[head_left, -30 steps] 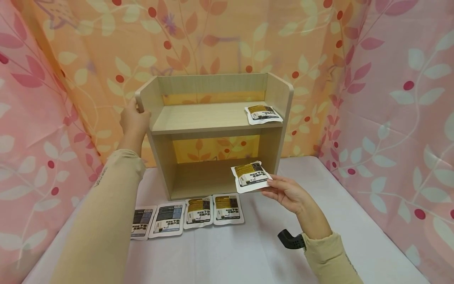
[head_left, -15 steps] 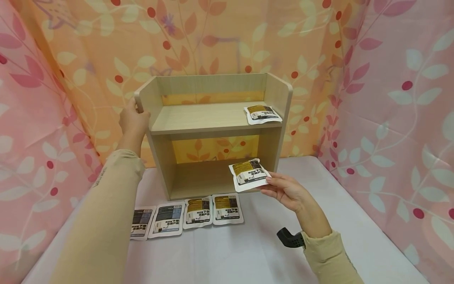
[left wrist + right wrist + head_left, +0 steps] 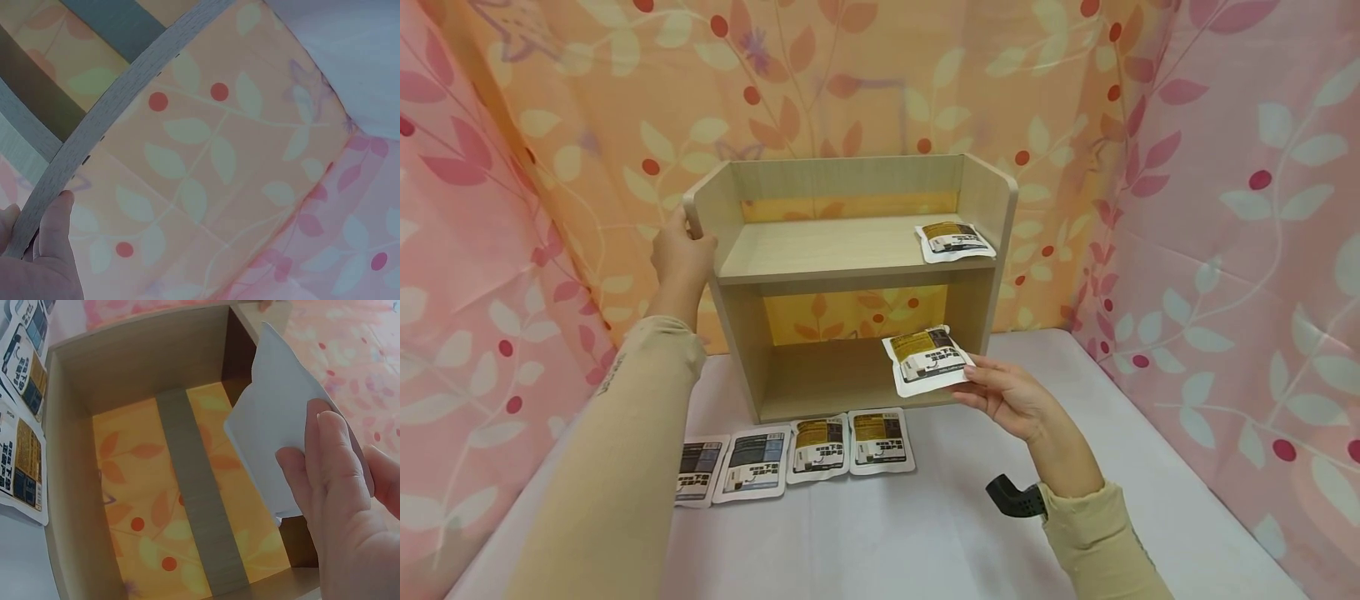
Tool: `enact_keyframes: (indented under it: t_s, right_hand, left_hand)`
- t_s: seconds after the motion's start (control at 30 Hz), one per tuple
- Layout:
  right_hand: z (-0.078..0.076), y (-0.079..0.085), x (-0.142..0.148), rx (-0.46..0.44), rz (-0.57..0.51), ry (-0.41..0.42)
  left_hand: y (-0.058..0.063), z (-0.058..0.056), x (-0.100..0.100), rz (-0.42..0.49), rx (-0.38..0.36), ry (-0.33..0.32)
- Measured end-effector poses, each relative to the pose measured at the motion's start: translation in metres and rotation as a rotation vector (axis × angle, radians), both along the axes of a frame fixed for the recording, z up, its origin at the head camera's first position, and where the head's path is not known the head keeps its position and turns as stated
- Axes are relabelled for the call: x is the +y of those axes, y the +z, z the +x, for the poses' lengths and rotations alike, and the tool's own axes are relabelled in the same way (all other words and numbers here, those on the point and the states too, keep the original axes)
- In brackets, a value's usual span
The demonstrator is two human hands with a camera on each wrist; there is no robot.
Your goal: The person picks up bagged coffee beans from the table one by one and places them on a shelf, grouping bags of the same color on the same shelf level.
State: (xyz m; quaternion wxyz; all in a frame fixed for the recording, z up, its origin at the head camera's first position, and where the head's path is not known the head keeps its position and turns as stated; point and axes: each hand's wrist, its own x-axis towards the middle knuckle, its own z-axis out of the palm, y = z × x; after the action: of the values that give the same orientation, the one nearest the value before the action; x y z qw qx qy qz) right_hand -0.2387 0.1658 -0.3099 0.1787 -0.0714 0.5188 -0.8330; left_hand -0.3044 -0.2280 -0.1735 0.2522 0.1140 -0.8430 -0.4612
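Observation:
A small two-tier wooden shelf [image 3: 842, 275] stands on the table. My left hand [image 3: 682, 254] grips the top front edge of its left side panel; the left wrist view shows thumb and fingers [image 3: 56, 228] on either side of the board. My right hand [image 3: 1011, 400] pinches a white packet with a gold and black label [image 3: 928, 360] by its right edge, in front of the lower compartment. In the right wrist view the packet's plain white back [image 3: 275, 425] faces the camera. Another gold-labelled packet [image 3: 955, 242] lies at the right end of the upper shelf.
Before the shelf lies a row of packets: two gold-labelled ones [image 3: 882, 442] on the right, blue-labelled ones [image 3: 752, 463] on the left, partly behind my left sleeve. Patterned curtains [image 3: 1247, 250] enclose the white-covered table [image 3: 940, 533]. A black strap piece [image 3: 1015, 497] juts from my right wrist.
My right hand has raised the held packet slightly, and the packet has shifted a little to the left. The left hand stays on the side panel.

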Motion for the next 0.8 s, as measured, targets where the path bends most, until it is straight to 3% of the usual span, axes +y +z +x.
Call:
enact_keyframes:
  t_s: [0.8]
  right_hand:
    - [0.004,0.014,-0.007,0.054,-0.032,0.019]
  left_hand:
    - [-0.001,-0.003,-0.002,0.003,-0.016,0.007]
